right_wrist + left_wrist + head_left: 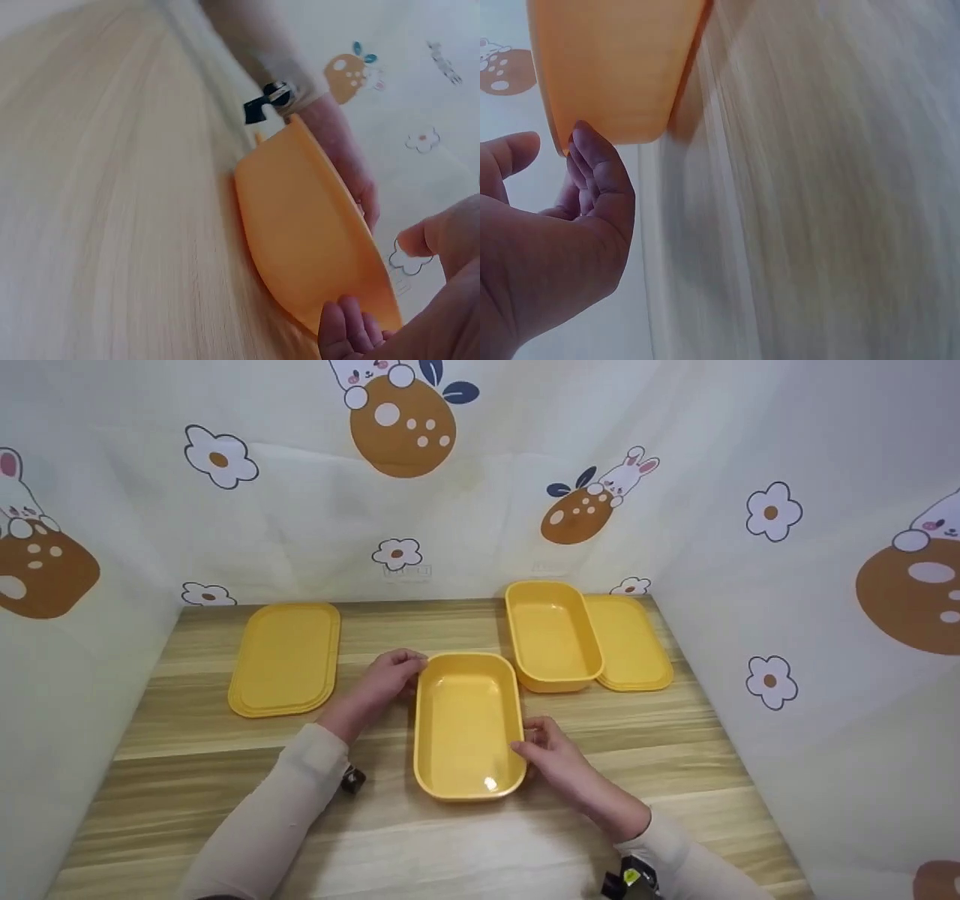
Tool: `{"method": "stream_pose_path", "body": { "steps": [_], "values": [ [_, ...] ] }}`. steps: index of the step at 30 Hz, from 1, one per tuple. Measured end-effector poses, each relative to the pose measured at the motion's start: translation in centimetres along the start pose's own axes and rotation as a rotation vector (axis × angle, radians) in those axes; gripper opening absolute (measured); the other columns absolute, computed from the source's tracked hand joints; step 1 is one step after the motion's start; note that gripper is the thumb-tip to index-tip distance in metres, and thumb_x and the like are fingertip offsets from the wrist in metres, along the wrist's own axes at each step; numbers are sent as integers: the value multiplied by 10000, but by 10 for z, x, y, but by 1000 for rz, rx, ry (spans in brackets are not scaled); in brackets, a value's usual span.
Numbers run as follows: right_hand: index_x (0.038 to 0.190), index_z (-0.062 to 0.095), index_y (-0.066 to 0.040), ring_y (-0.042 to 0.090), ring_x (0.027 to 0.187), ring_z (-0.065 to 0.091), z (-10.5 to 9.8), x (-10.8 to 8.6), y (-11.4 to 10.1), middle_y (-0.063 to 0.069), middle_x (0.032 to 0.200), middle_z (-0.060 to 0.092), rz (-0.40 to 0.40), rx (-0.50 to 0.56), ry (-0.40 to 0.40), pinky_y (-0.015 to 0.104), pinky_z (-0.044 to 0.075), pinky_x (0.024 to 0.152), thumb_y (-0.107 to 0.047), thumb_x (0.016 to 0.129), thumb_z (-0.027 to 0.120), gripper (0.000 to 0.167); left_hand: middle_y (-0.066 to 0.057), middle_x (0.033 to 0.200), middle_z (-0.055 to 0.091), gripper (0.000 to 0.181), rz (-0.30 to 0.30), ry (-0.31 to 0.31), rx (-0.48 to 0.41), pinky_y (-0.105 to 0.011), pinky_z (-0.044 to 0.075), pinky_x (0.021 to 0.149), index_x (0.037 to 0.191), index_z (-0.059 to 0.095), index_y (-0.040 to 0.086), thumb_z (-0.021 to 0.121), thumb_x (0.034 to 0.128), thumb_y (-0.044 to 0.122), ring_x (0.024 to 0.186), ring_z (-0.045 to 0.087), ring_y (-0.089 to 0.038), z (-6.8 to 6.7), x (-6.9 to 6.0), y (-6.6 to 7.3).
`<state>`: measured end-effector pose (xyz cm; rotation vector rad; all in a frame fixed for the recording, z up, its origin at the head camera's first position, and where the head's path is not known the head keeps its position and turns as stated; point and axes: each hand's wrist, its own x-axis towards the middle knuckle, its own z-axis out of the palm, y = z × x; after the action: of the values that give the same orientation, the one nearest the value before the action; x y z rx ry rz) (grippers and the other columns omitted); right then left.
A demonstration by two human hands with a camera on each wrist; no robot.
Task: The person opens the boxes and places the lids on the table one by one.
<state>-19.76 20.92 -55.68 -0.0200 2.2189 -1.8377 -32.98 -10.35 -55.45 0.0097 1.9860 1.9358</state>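
Observation:
A deep yellow rectangular container (469, 727) with rounded corners stands on the table between the two hands, its inside facing up. At its far left corner, the left hand (391, 675) touches the outer wall with bent fingertips. In the left wrist view the left thumb (521, 152) stands off from the rim. The right hand (559, 757) is at the right side, fingers along the outer wall and thumb above the rim. In the right wrist view a gap shows between the right thumb (414, 240) and the container's rim.
A yellow lid (286, 660) lies flat at the back left. Toward the back right stands a second yellow container (555, 641), beside another yellow lid (634, 645) that it partly overlaps. Patterned cloth walls (315, 525) enclose the wood-grain table (187, 772) at the back and sides.

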Motion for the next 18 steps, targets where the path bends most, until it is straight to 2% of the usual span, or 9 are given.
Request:
{"method": "stream_pose_path", "body": {
  "steps": [2, 6, 9, 14, 18],
  "values": [
    [1341, 494, 59, 188, 822, 652, -3, 1, 0, 96, 1063, 651, 57, 94, -1, 308, 567, 706, -89, 1009, 703, 420, -147, 1072, 699, 337, -23, -1, -38, -306, 595, 783, 1327, 617, -85, 592, 1132, 188, 914, 682, -215, 2, 1, 1],
    [1245, 514, 40, 171, 764, 658, -6, 4, 3, 86, 1023, 634, 108, 199, -48, 313, 591, 683, -24, 988, 659, 303, -134, 1051, 714, 303, -63, 17, -59, -296, 598, 731, 1302, 622, -75, 599, 1105, 154, 874, 694, -194, 5, 1, 2],
    [1198, 531, 27, 176, 756, 663, -9, 6, 4, 80, 993, 629, 126, 247, -89, 315, 595, 681, 1, 974, 646, 253, -128, 1032, 698, 266, -75, 11, -51, -299, 585, 682, 1297, 628, -57, 586, 1093, 108, 804, 665, -173, 5, 0, 2],
    [1149, 522, 0, 192, 783, 669, -10, 10, 4, 65, 957, 618, 151, 309, -130, 335, 606, 702, 35, 961, 618, 214, -114, 987, 674, 249, -63, -34, -67, -314, 577, 629, 1319, 609, -47, 550, 1099, 52, 725, 629, -156, 2, 0, 0],
    [1119, 530, -7, 193, 797, 670, -12, 13, 5, 70, 947, 619, 162, 327, -151, 342, 624, 705, 46, 954, 607, 190, -124, 1017, 682, 246, -57, -41, -87, -317, 588, 633, 1321, 598, -44, 545, 1100, 51, 754, 652, -167, 0, 1, -2]
  ]
}}
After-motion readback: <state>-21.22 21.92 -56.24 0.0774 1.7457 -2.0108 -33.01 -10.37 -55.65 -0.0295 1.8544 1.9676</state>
